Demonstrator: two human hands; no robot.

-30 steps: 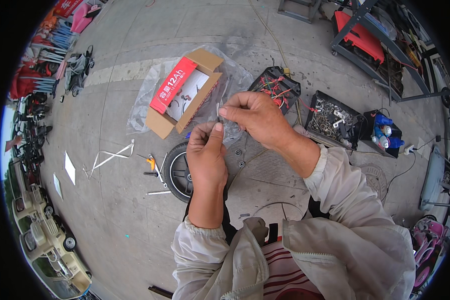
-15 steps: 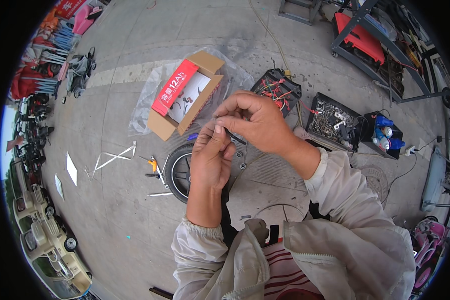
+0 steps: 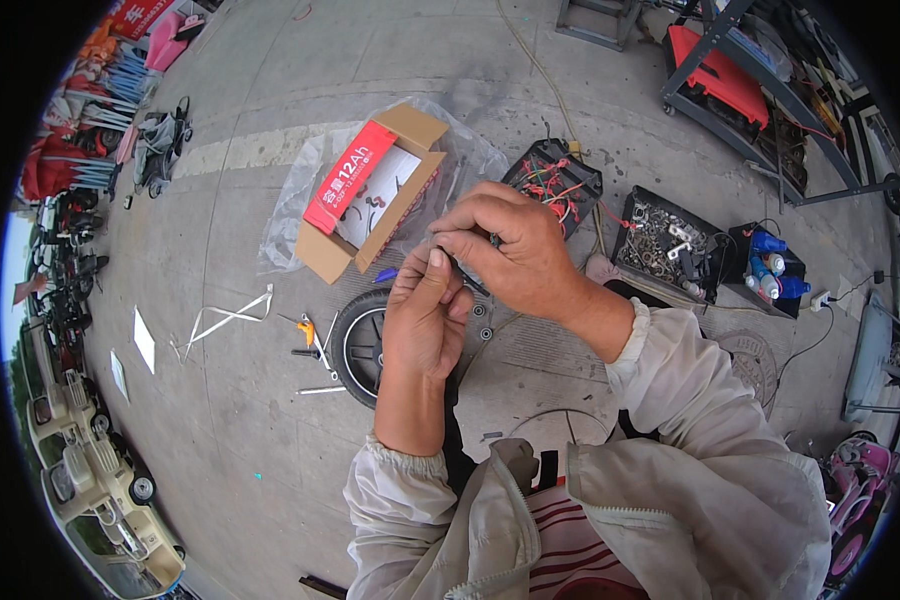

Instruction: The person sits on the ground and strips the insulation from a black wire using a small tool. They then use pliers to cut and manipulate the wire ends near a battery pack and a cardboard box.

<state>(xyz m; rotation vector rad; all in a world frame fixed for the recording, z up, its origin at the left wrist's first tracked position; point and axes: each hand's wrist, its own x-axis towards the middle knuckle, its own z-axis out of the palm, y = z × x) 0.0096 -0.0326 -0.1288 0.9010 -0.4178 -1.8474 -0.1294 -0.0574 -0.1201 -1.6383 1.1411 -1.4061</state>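
Pinching a half-hidden dark piece (image 3: 462, 273), left hand (image 3: 425, 320) and right hand (image 3: 523, 247) meet. Slack pressure could drop it to the floor (image 3: 240, 420).

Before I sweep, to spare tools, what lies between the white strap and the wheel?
The head view shows an orange-handled tool, a silver wrench, a dark rod and, lower, another silver tool.

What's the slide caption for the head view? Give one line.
Left hand and right hand pinched close together above a concrete floor with a black-tyred wheel and open cardboard box.
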